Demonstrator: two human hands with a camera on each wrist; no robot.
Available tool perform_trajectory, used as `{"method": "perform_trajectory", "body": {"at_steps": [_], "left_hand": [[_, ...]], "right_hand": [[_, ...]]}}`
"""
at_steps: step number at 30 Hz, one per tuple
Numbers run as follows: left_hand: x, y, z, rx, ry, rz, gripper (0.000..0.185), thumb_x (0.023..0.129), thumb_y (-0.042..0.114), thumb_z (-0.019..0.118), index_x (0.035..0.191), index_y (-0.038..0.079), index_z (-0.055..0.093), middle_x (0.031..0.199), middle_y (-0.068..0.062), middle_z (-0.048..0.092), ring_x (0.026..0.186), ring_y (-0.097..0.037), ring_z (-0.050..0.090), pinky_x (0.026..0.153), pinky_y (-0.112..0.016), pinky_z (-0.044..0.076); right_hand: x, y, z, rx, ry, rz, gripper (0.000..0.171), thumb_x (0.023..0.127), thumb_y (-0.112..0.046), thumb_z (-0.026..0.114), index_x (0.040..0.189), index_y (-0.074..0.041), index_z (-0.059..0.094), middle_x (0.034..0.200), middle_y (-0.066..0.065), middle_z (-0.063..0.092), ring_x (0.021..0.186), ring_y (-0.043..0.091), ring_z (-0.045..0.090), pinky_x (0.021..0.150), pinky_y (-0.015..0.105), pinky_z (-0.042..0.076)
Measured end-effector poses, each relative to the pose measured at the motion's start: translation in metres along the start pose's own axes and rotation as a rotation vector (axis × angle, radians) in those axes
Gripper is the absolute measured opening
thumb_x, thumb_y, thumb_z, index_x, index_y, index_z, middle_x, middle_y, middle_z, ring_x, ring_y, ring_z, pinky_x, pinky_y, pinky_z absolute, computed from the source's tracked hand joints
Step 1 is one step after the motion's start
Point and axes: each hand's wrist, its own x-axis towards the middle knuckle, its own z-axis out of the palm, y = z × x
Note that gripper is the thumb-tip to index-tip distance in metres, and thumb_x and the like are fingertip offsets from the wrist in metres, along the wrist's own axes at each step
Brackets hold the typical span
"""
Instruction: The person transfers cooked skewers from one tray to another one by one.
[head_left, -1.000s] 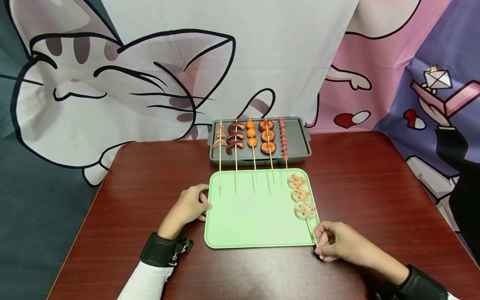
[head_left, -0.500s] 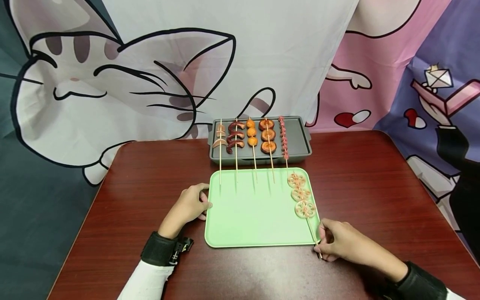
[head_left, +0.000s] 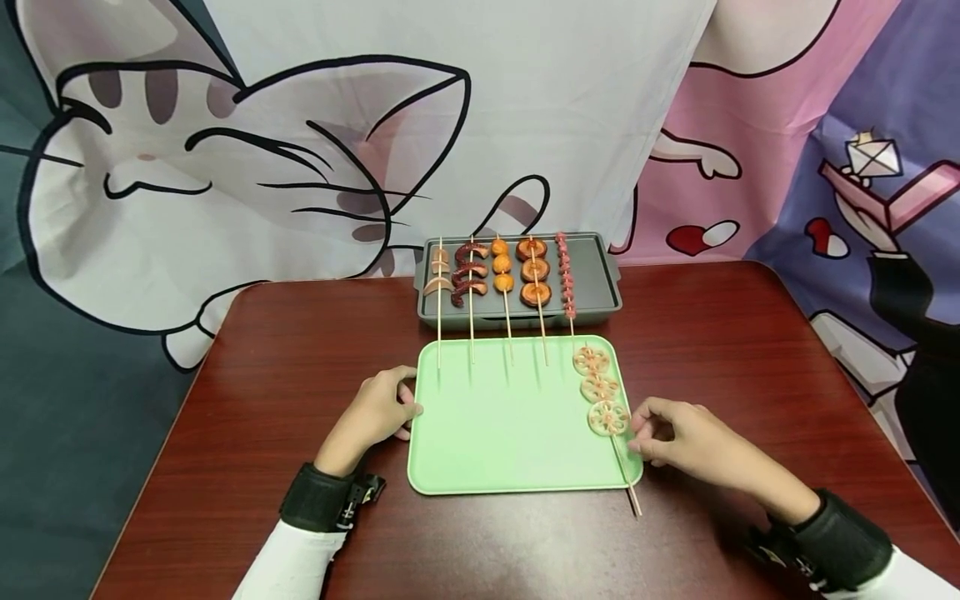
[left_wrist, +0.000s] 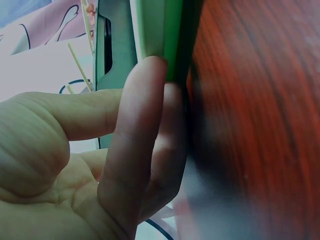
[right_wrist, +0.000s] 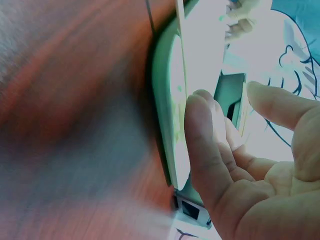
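A light green tray (head_left: 495,442) lies on the dark red table (head_left: 300,350). My left hand (head_left: 408,396) rests against the tray's left edge; in the left wrist view its fingers (left_wrist: 135,125) lie straight along the green rim (left_wrist: 160,30). A lotus-root skewer (head_left: 598,388) lies along the tray's right side, its stick running over the near right corner onto the table. My right hand (head_left: 639,432) sits just right of the nearest lotus slice, fingers relaxed and holding nothing. In the right wrist view its fingertips (right_wrist: 200,130) are beside the rim (right_wrist: 162,100).
A grey grill pan (head_left: 596,279) stands behind the tray against the cartoon cloth backdrop. Several food skewers (head_left: 504,271) lie on the pan, their sticks reaching over the tray's far edge. Bare table stretches left and right of both.
My right hand has let go of the lotus skewer's stick end at the tray's near corner and moved forward beside the lotus slices. The left hand has stayed put.
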Motion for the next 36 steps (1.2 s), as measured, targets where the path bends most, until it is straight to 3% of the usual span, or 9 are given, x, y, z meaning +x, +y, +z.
{"method": "perform_trajectory", "body": {"at_steps": [4,9,15,22,29,36], "left_hand": [[0.000,0.001,0.000,0.001,0.001,0.000,0.059,0.092,-0.005,0.070,0.147,-0.006,0.049,0.087,-0.014,0.061,0.060,-0.021,0.066,0.054,-0.032,0.063],[-0.001,0.002,0.000,0.004,0.001,0.003,0.060,0.092,-0.005,0.070,0.147,-0.006,0.049,0.087,-0.014,0.061,0.061,-0.021,0.065,0.054,-0.032,0.063],[-0.002,0.000,0.001,0.001,0.004,0.000,0.059,0.092,-0.005,0.070,0.147,-0.006,0.048,0.087,-0.014,0.061,0.058,-0.021,0.065,0.054,-0.032,0.063],[-0.002,-0.003,0.002,0.002,0.014,0.014,0.058,0.090,-0.006,0.070,0.145,-0.005,0.052,0.084,-0.013,0.061,0.058,-0.020,0.064,0.053,-0.032,0.063],[-0.001,-0.002,0.001,0.009,0.006,0.010,0.058,0.091,-0.006,0.070,0.146,-0.005,0.050,0.084,-0.013,0.061,0.056,-0.019,0.065,0.053,-0.032,0.063],[0.000,0.001,0.000,0.004,0.003,0.006,0.059,0.091,-0.005,0.070,0.146,-0.005,0.050,0.085,-0.014,0.061,0.058,-0.020,0.065,0.053,-0.032,0.063]], "right_hand": [[0.009,0.003,-0.006,0.108,-0.009,-0.006,0.019,0.097,-0.016,0.073,0.106,0.000,0.068,0.094,0.008,0.070,0.080,0.007,0.068,0.068,0.027,0.065],[0.021,0.007,-0.012,0.282,-0.026,-0.001,0.030,0.101,-0.012,0.066,0.119,0.012,0.062,0.105,0.023,0.068,0.093,0.012,0.071,0.080,0.036,0.067],[0.037,0.006,-0.014,0.430,-0.006,0.034,0.044,0.102,-0.016,0.066,0.132,0.014,0.055,0.120,0.029,0.068,0.105,0.019,0.073,0.091,0.035,0.064],[0.055,0.001,-0.012,0.649,-0.022,0.046,0.054,0.104,-0.013,0.063,0.143,0.019,0.042,0.132,0.027,0.063,0.116,0.020,0.071,0.101,0.033,0.060],[0.074,-0.005,-0.018,0.803,-0.029,0.052,0.055,0.108,-0.012,0.054,0.147,0.020,0.033,0.125,0.009,0.069,0.115,0.016,0.070,0.101,0.030,0.059],[0.094,-0.011,-0.019,0.890,-0.072,0.100,0.057,0.110,-0.014,0.050,0.153,0.016,0.027,0.121,0.005,0.070,0.119,0.018,0.068,0.107,0.034,0.056]]}}
